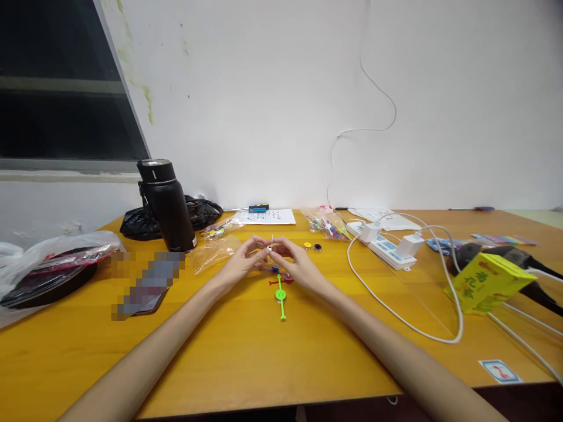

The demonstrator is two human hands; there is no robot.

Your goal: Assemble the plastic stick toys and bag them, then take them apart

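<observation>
small white piece (271, 244) pinched between both hands' fingers (255, 241); green arrow-like piece (281, 296) on the counter (237, 351), crossing a red piece (287, 281).

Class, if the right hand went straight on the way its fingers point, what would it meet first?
Probably the small white piece, then the left hand. Depth is unclear, and the right hand may already be touching that piece.

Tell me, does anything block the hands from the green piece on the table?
Nothing visible does. The green piece lies uncovered, this side of the left hand and right hand. A red piece shows behind its far end, not covering it. The hands meet at a small white piece.
</observation>
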